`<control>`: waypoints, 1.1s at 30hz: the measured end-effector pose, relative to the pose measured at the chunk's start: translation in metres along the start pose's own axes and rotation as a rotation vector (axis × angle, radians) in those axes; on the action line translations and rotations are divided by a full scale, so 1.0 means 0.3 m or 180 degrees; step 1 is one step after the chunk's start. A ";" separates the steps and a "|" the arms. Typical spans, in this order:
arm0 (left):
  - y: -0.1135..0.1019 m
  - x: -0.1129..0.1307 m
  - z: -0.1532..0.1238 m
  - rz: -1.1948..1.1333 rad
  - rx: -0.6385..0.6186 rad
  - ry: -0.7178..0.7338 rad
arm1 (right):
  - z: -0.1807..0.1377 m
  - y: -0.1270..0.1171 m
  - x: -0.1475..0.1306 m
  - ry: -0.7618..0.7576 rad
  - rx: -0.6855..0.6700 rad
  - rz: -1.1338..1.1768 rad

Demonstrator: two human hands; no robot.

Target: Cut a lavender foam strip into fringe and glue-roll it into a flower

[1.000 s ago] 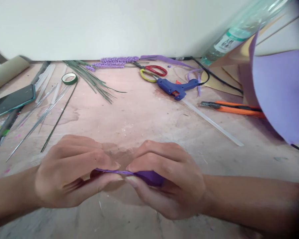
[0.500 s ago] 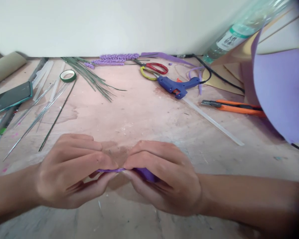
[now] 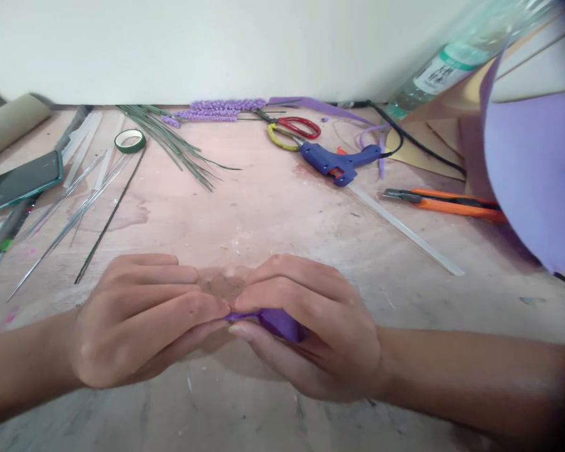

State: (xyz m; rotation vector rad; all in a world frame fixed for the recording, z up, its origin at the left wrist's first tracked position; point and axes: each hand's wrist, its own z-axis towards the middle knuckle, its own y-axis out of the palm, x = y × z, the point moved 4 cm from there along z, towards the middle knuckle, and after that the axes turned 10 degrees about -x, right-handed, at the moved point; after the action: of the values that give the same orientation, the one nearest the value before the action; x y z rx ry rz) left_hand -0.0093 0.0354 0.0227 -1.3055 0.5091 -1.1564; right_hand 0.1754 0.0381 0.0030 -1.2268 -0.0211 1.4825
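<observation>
A strip of purple material (image 3: pixel 280 323), paper or thin foam by its look, stretches between my hands above the near part of the table. My left hand (image 3: pixel 145 320) is closed, pinching the strip's narrow, twisted end between thumb and forefinger. Close against it, my right hand (image 3: pixel 317 326) curls round the wider, folded part, its forefinger tip near the left fingertips and its thumb slightly apart beneath. Most of the strip inside the right palm is hidden.
Beyond my hands lie a blue glue gun (image 3: pixel 336 162) with its glue stick, scissors (image 3: pixel 292 132), and an orange utility knife (image 3: pixel 447 202). Green tape (image 3: pixel 130 142), green stems (image 3: pixel 179 147), metal wires (image 3: pixel 78 213) and a phone (image 3: pixel 23 182) lie left. A purple sheet (image 3: pixel 537 176) curves up at right.
My left fingers have slid right along the strip, covering the narrow part that showed before. The right thumb has lifted slightly away from its forefinger, and more of the folded purple shows.
</observation>
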 end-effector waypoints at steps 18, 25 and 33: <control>0.002 0.017 -0.043 0.0239 0.0153 0.0048 | 0.000 -0.043 0.005 0.0038 0.0322 0.0367; 0.020 -0.008 -0.083 0.0852 0.0824 0.0581 | -0.012 -0.021 0.032 -0.0085 0.0468 0.0643; -0.049 -0.116 -0.040 0.0372 0.0804 0.0262 | 0.010 0.008 0.024 0.0135 -0.0184 -0.0148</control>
State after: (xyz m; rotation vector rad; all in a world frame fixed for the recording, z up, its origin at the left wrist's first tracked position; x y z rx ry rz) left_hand -0.0385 0.0620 0.0226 -1.0019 0.4758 -1.1402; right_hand 0.1730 0.0443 -0.0017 -1.2959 -0.0641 1.4237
